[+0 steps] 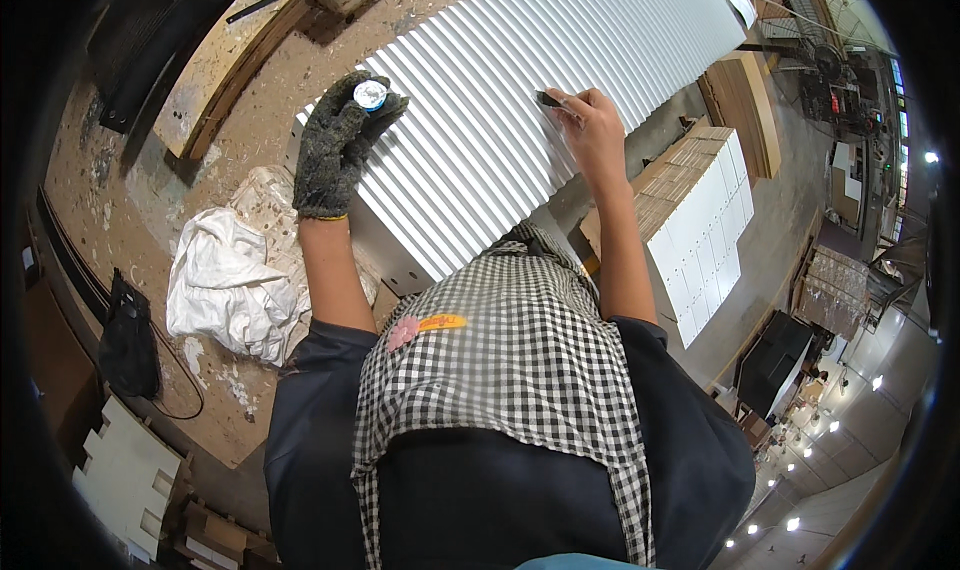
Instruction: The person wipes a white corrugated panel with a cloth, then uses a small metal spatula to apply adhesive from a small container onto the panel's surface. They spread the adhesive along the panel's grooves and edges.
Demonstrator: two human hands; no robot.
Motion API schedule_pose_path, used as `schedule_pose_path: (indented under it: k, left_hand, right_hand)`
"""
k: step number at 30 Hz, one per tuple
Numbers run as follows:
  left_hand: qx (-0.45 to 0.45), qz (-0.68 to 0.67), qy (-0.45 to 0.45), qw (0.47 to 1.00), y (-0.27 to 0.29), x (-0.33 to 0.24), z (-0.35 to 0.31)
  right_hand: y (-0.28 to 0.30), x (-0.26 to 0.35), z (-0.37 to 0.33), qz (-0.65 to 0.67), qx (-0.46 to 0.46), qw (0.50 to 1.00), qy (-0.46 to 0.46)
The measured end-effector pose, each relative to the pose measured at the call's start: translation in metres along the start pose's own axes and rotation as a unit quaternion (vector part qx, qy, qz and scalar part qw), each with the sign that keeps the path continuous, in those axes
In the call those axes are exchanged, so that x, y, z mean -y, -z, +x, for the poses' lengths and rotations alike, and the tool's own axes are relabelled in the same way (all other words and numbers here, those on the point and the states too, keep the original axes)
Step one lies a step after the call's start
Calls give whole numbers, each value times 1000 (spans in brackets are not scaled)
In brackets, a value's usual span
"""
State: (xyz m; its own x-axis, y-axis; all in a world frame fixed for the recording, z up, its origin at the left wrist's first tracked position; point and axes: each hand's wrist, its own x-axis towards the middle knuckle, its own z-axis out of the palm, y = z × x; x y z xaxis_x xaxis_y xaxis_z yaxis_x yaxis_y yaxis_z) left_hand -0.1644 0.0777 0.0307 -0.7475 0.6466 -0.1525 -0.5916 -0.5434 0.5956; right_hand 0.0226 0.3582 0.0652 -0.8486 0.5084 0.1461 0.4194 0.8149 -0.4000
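Left hand (338,152): round container (369,96) | right hand (596,138): dark tool (546,100) | white slats (470,120) beneath

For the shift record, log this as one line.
left hand: gloved, holds round container; right hand: bare, holds dark-tipped tool; below: white ridged stack

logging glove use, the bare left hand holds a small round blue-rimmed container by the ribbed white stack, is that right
The left hand isn't bare: the head view shows it in a dark glove. It does hold the small round blue-rimmed container by the ribbed white stack.
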Motion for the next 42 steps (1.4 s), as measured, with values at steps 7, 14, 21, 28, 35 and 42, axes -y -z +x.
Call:
schedule_pose_path:
  k: [7,14,21,28,35,42]
  left_hand:
    - [6,2,8,1000,2,2,2]
    - [8,18,6,1000,4,4,3]
    - [11,16,8,1000,3,3,2]
    - [2,31,13,999,0,2,2]
    - [5,24,12,1000,-5,1,2]
    - [2,29,12,999,-2,1,2]
  right_hand:
    - [1,2,2,-28,0,999,19]
    - [0,1,2,-25,-3,1000,5]
    - [4,7,4,-62,-2,998,33]
    - [4,7,2,-44,-8,999,18]
    - [2,9,2,-72,-5,997,34]
    - [3,11,1,-74,-11,997,16]
